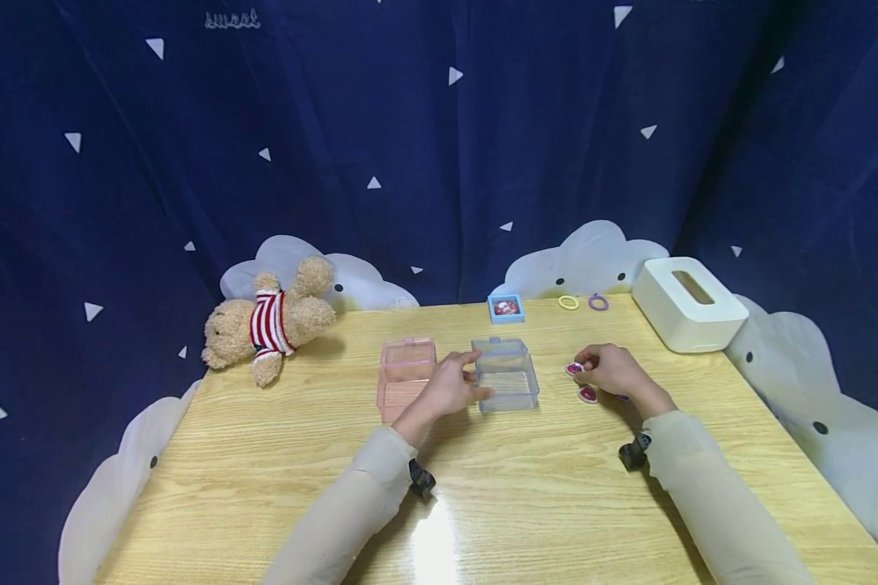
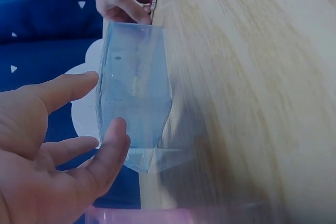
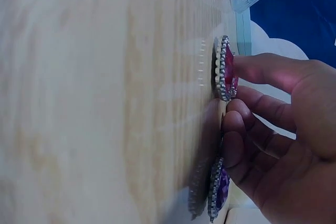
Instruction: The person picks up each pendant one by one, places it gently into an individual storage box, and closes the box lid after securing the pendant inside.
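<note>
My left hand (image 1: 449, 388) is beside a clear bluish plastic box (image 1: 508, 400) with its hinged lid raised. Its thumb and fingers are spread at the box's left side, loosely bent; whether they touch it is unclear. To the right, the thumb and index finger of my right hand (image 1: 615, 372) pinch a red gem with a silvery beaded rim (image 1: 574, 369) at the table surface. Another red gem (image 1: 588, 394) lies just in front of those fingers. A purple gem (image 3: 219, 190) lies under the right hand, mostly hidden in the head view.
A pink clear box (image 1: 398, 396), lid up, stands left of the bluish one. Behind are a small blue-framed square (image 1: 506, 309), a yellow ring (image 1: 568, 302) and a purple ring (image 1: 597, 302). A white tissue box (image 1: 684, 321) and a teddy bear (image 1: 271, 325) flank the wooden table (image 1: 527, 487).
</note>
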Tool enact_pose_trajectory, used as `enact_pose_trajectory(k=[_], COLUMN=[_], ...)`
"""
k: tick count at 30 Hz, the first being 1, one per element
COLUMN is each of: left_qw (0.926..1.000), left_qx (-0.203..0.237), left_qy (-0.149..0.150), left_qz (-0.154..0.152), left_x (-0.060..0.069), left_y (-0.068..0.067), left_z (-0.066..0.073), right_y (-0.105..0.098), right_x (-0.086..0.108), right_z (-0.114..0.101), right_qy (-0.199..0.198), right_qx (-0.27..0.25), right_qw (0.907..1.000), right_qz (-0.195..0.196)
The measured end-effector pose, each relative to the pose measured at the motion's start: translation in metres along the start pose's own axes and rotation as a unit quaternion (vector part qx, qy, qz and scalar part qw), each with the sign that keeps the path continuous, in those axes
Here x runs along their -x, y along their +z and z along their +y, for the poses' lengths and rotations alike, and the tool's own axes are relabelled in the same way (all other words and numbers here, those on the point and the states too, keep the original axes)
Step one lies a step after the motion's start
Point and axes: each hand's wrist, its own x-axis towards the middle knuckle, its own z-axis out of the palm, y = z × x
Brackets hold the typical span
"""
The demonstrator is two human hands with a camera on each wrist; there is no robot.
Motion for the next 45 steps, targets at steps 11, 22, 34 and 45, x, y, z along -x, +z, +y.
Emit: enact_pose_trajectory(k=[11,22,34,45], left_qw=[0.9995,0.9997,0.9987,0.9981], left_qx=[0.019,0.017,0.037,0.050], left_qy=[-0.023,-0.017,-0.036,-0.036], left_qz=[0.004,0.008,0.005,0.008], left_x=[0.002,0.002,0.002,0.000], left_y=[0.005,0.010,0.012,0.012], left_z=[0.001,0.000,0.000,-0.001], right_y=[0.000,-0.002,-0.010,-0.018], right_x=[0.000,0.002,0.004,0.009], right_z=[0.000,-0.001,-0.009,-0.037], right_qy=[-0.010,-0.014,-0.027,-0.084], right_qx=[0.017,0.008,-0.042,-0.080], right_qw=[0.9997,0.9996,0.9985,0.9931], right_qz=[0.012,0.021,0.022,0.019])
